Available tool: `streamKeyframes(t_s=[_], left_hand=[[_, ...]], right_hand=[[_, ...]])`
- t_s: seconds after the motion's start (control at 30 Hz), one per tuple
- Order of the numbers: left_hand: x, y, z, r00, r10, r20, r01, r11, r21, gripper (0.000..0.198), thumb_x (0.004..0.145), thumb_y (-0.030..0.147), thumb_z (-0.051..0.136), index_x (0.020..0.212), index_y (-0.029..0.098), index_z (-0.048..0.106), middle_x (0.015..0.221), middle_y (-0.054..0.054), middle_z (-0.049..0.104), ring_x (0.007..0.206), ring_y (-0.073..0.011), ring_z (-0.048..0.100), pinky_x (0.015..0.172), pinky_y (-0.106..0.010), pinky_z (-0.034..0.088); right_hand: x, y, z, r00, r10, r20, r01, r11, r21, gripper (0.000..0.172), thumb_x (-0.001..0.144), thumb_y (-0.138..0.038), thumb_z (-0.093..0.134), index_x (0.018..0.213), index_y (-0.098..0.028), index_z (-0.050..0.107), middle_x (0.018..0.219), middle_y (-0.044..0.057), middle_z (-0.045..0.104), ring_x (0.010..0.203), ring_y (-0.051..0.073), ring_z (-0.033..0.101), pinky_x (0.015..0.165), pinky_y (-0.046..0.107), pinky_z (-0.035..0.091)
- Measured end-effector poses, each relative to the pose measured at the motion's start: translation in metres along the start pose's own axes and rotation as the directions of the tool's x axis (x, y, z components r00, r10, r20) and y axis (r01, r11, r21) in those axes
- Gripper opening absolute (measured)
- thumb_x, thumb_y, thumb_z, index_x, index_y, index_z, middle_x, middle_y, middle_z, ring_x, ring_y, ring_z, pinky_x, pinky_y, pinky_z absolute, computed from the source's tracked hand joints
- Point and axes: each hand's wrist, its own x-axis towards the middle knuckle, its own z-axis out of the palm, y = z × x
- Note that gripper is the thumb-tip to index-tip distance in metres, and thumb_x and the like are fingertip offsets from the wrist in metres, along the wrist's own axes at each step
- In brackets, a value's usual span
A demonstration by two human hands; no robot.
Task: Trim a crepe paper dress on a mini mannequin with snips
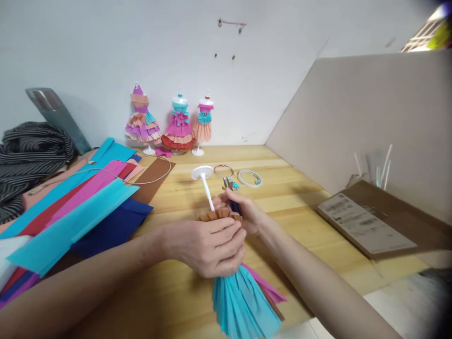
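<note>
My left hand point(206, 245) is wrapped round the waist of a paper dress on a small mannequin, held upside down. Its pleated teal skirt point(242, 303) fans toward me, with pink and brown layers beneath. A brown pleated ruffle point(221, 214) shows above my fingers. The white stand pole and round base point(202, 173) point away from me. My right hand point(243, 212) is closed at the far side of the ruffle, holding small scissors point(229, 184) with a dark handle.
Three finished paper-dress mannequins point(178, 125) stand by the wall. Coloured paper sheets point(74, 212) and striped cloth point(28, 150) lie left. Tape rolls point(250, 178) sit behind the stand. A cardboard box point(374, 221) and grey board point(370, 117) are right.
</note>
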Motion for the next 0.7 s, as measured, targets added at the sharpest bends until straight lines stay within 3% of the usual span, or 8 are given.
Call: streamKeyframes(t_s=[0.17,0.27,0.47,0.6,0.7], left_hand=[[0.002,0.010,0.004,0.999,0.041,-0.002,-0.041,0.995,-0.089,0.022,0.089,0.023,0.053,0.099,0.012,0.069,0.103,-0.013,0.073,0.094,-0.0246,0.070,0.093,-0.039,0.053],[0.002,0.014,0.008,0.998,0.062,0.013,-0.059,0.987,-0.150,0.022,0.088,0.021,0.053,0.100,0.011,0.069,0.104,-0.014,0.073,0.094,-0.0247,0.069,0.093,-0.039,0.052],[0.000,0.012,0.016,0.985,-0.010,0.173,0.064,0.950,-0.307,0.026,0.091,0.013,0.048,0.109,0.016,0.066,0.116,-0.010,0.070,0.115,-0.0249,0.060,0.103,-0.043,0.044],[0.000,-0.002,0.007,0.976,-0.043,0.215,0.125,0.914,-0.385,0.030,0.091,0.007,0.046,0.113,0.019,0.064,0.128,-0.002,0.064,0.124,-0.0217,0.053,0.112,-0.041,0.035],[-0.002,-0.016,-0.006,0.968,-0.079,0.237,0.156,0.933,-0.325,0.030,0.091,0.007,0.048,0.114,0.019,0.062,0.133,0.001,0.061,0.126,-0.0196,0.051,0.115,-0.040,0.030]], right_hand=[[-0.001,-0.001,0.002,0.998,0.042,0.044,-0.041,0.999,-0.027,0.036,0.066,-0.043,0.077,0.074,-0.009,0.071,0.064,0.006,0.070,0.037,0.000,0.027,0.033,0.015,0.018],[-0.002,-0.001,0.003,0.997,0.056,0.051,-0.053,0.997,-0.051,0.029,0.063,-0.033,0.081,0.075,-0.008,0.072,0.061,0.004,0.068,0.038,-0.001,0.026,0.034,0.015,0.014],[0.000,-0.002,-0.001,1.000,0.014,-0.010,-0.015,0.998,-0.066,0.028,0.061,-0.032,0.082,0.070,-0.009,0.069,0.051,-0.002,0.062,0.036,0.000,0.024,0.033,0.017,0.013],[0.002,-0.006,-0.005,0.998,-0.041,-0.052,0.036,0.995,-0.090,0.029,0.058,-0.034,0.082,0.067,-0.009,0.068,0.054,0.000,0.065,0.035,0.000,0.026,0.034,0.018,0.011],[0.001,-0.014,-0.008,0.991,-0.099,-0.091,0.089,0.990,-0.110,0.030,0.058,-0.035,0.082,0.066,-0.010,0.067,0.046,-0.003,0.059,0.034,0.000,0.023,0.034,0.019,0.009]])
